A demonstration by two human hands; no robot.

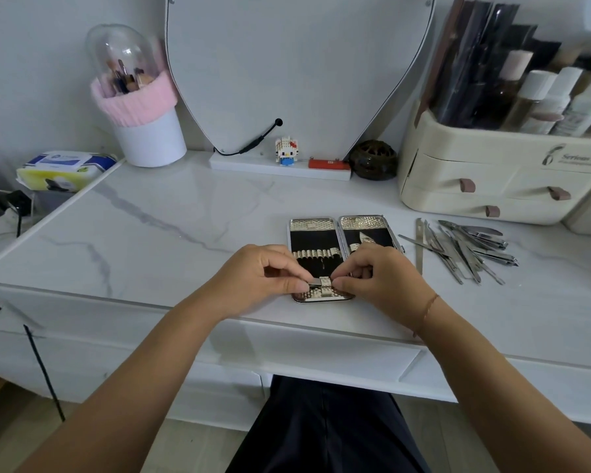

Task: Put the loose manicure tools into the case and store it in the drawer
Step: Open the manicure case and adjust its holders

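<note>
An open manicure case [316,238] with a black lining and gold woven straps lies flat near the front edge of the white marble desk [157,233]. My left hand [256,279] pinches a small silver tool [316,284] at the near strap of the case's left half. My right hand [381,276] pinches the same strap from the right and covers the lower part of the right half. One pointed tool [365,237] sits in the right half. A pile of loose steel manicure tools [464,249] lies on the desk to the right of the case.
A cream drawer organiser [485,186] with bottles stands at the back right. A heart-shaped mirror [297,63], a small figurine [286,151], a dark round jar [373,159] and a brush holder [140,107] line the back. A desk drawer front [321,358] is below the edge.
</note>
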